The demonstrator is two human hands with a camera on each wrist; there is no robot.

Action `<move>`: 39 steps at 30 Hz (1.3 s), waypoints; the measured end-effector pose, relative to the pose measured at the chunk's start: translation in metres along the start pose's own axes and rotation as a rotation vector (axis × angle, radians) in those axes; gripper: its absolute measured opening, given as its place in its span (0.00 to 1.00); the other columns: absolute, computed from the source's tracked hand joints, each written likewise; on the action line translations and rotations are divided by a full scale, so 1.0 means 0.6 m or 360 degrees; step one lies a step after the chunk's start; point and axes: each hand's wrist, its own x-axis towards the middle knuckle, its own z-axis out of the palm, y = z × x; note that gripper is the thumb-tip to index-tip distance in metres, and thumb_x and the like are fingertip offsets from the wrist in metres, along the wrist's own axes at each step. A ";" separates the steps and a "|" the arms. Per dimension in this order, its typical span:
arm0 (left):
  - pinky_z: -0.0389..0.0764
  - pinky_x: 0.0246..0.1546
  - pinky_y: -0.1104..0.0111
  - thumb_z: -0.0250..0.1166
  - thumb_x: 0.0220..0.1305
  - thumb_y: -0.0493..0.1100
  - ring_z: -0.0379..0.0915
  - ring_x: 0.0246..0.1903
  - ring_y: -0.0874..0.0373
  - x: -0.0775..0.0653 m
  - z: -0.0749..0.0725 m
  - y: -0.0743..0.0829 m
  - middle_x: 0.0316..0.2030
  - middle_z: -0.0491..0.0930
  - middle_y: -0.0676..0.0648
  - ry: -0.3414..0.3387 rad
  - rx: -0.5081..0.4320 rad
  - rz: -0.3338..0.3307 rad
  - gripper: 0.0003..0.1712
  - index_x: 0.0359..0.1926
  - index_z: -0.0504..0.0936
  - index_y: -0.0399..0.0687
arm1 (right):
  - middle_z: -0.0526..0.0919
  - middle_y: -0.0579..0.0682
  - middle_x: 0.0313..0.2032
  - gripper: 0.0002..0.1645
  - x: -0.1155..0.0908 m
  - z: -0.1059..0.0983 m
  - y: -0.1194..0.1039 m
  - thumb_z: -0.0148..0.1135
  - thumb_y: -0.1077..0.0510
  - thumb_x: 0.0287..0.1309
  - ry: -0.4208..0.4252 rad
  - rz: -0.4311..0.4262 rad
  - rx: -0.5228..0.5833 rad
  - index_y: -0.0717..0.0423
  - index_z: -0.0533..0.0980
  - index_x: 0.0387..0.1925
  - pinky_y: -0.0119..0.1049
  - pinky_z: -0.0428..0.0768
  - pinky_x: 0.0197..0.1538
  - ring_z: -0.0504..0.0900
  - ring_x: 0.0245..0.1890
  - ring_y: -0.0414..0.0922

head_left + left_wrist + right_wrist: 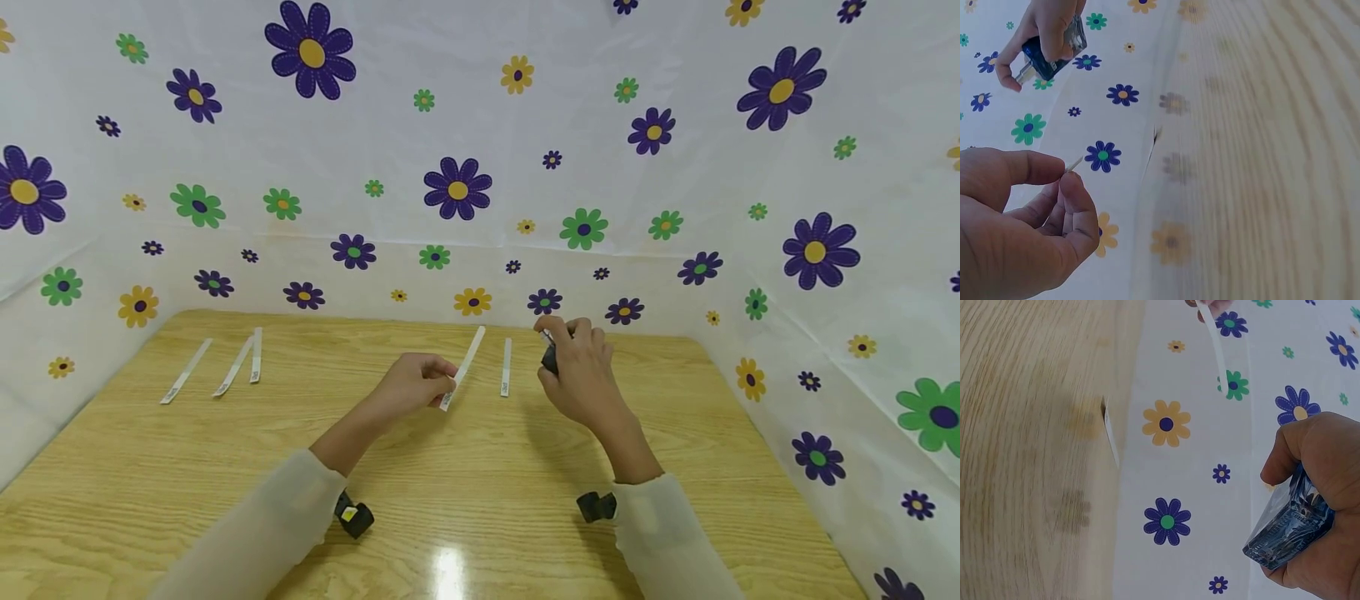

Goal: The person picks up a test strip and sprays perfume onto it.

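My left hand (405, 385) pinches a white paper test strip (469, 353) by its printed lower end, between thumb and index finger. The strip's other end points up and away, raised off the table. To the right, my right hand (588, 379) grips a dark blue glass perfume bottle (1288, 530) with a silver spray nozzle. Its index finger bends over the nozzle in the left wrist view, and the bottle is tilted toward the strip. Between the two hands, another paper strip (506, 368) lies on the table.
Several more white strips lie at the left of the wooden table (450, 467): one alone (187, 371), and a pair (236, 367) whose far ends meet. A white flower-patterned cloth (405, 150) rises behind the table and along both sides.
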 end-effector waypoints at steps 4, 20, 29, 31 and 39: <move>0.81 0.41 0.59 0.64 0.70 0.36 0.74 0.28 0.55 -0.001 0.019 0.012 0.31 0.81 0.45 -0.0043 -0.0010 0.0041 0.12 0.52 0.83 0.39 | 0.68 0.68 0.55 0.34 0.000 0.003 -0.001 0.66 0.64 0.59 -0.0010 -0.0004 -0.0002 0.42 0.63 0.62 0.58 0.66 0.47 0.66 0.48 0.63; 0.84 0.45 0.53 0.63 0.71 0.36 0.74 0.30 0.56 -0.011 0.062 0.047 0.35 0.82 0.44 -0.0146 -0.0116 0.0130 0.11 0.52 0.83 0.37 | 0.68 0.67 0.54 0.34 0.004 0.010 -0.004 0.66 0.63 0.59 -0.0025 -0.0005 0.0004 0.41 0.63 0.62 0.60 0.67 0.49 0.66 0.48 0.64; 0.83 0.47 0.50 0.63 0.72 0.37 0.75 0.30 0.56 -0.025 0.069 0.063 0.35 0.82 0.45 -0.0189 -0.0135 0.0135 0.10 0.52 0.83 0.41 | 0.67 0.69 0.54 0.36 0.005 0.009 -0.004 0.66 0.64 0.59 0.0006 -0.0005 -0.0002 0.42 0.61 0.63 0.60 0.68 0.47 0.66 0.47 0.65; 0.83 0.46 0.50 0.63 0.72 0.36 0.74 0.30 0.56 -0.027 0.069 0.065 0.35 0.82 0.45 -0.0196 -0.0141 0.0138 0.10 0.52 0.83 0.40 | 0.67 0.69 0.54 0.35 0.005 0.009 -0.003 0.65 0.65 0.59 0.0016 -0.0003 -0.0007 0.42 0.61 0.62 0.59 0.68 0.46 0.66 0.47 0.64; 0.83 0.46 0.52 0.62 0.73 0.37 0.76 0.32 0.57 -0.032 0.070 0.070 0.38 0.82 0.45 -0.0213 -0.0145 0.0154 0.10 0.51 0.83 0.40 | 0.67 0.69 0.54 0.34 0.002 0.008 -0.004 0.66 0.66 0.58 0.0046 -0.0005 -0.0054 0.43 0.63 0.61 0.57 0.68 0.44 0.66 0.46 0.64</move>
